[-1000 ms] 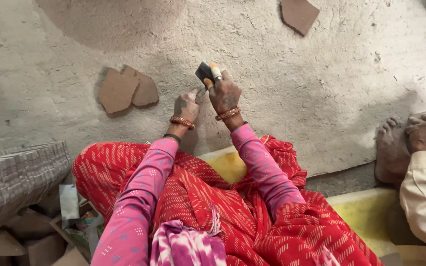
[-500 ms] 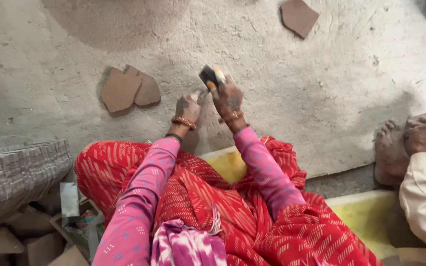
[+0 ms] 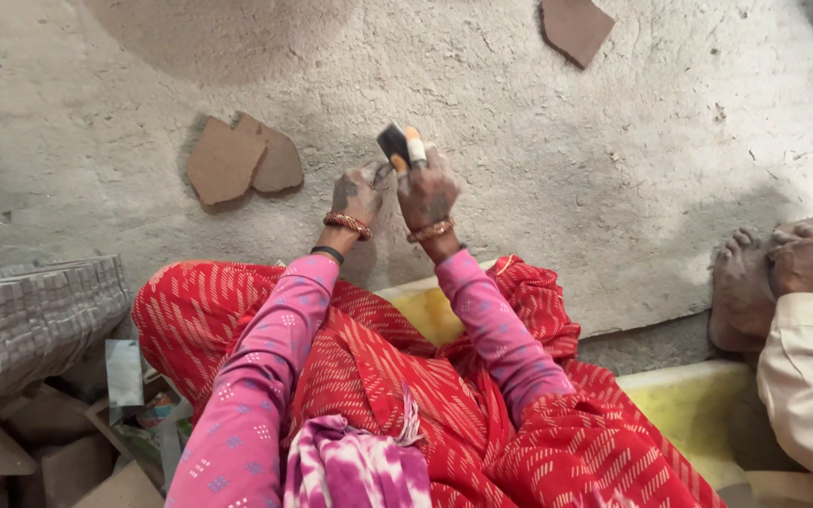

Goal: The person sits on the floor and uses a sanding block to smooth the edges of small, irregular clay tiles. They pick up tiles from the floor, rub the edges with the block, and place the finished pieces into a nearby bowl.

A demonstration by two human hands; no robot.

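Now right hand [image 3: 430, 193] grip closed on small tool [image 3: 400, 146] — left hand [image 3: 358, 193] just beside.

Both arms reach forward in pink sleeves, bangles at the wrists. The left hand [image 3: 355, 195] is loosely curled just beside the right hand [image 3: 428, 191], whose fingers are closed in a grip.

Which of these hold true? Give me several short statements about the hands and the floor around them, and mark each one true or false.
1. The right hand grips a small dark block with an orange-and-white end. True.
2. The left hand rests on the woven grey mat. False: it is raised beside the right hand.
3. Flat brown clay shards lie on the rough grey floor. True.
4. Both wrists are bare. False: each wears orange bangles.
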